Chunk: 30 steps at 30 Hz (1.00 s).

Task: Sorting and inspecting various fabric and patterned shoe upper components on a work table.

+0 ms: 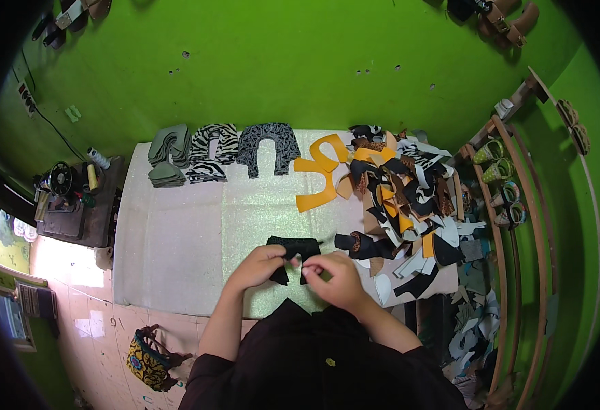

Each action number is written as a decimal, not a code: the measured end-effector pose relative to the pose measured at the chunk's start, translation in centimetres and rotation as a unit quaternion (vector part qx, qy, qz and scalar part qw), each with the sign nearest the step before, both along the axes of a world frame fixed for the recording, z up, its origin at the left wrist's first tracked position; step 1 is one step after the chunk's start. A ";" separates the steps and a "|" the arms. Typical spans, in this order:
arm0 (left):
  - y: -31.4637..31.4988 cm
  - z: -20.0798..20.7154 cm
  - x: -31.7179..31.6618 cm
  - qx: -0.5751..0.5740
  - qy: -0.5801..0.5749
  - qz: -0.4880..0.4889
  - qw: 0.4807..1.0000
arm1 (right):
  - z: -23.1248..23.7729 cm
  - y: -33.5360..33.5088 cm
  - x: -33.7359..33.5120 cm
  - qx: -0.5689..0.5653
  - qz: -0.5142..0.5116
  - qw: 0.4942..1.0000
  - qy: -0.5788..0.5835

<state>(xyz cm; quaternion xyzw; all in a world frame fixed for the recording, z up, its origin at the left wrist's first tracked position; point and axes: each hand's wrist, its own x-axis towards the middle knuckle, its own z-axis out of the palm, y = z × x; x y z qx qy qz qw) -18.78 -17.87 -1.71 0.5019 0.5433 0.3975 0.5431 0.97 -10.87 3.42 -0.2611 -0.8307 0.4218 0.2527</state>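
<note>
Holding blk U-shaped pc. (307, 244) over wht tbl. (177, 239) nr. front edge: L hand (257, 266) pinches its L side; R hand (334, 277) bunched at R leg, can't tell if gripping. Ylw pcs. (319, 200) lie beyond.

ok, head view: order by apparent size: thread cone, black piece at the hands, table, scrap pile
1. Table
2. Scrap pile
3. Black piece, partly covered
4. Thread cone

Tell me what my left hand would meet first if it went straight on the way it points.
The black piece: your left hand already seems to have its fingertips on it, though exact depth is hard to judge from this one view.
</note>
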 end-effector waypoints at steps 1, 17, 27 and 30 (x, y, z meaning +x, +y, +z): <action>0.0 1.5 -0.2 -0.002 -0.001 -0.001 1.000 | -0.1 0.8 0.4 0.080 -0.010 0.997 0.005; -1.3 3.8 -1.4 -0.017 0.089 -0.213 0.973 | -5.4 4.4 -0.9 -0.253 0.299 0.920 0.014; 0.5 4.8 -2.1 0.028 0.054 -0.208 0.976 | -7.7 4.7 -0.8 -0.612 0.344 0.704 0.104; 0.7 4.4 -2.4 -0.015 0.001 -0.143 0.990 | -7.3 5.3 -0.7 -0.604 0.280 0.732 0.143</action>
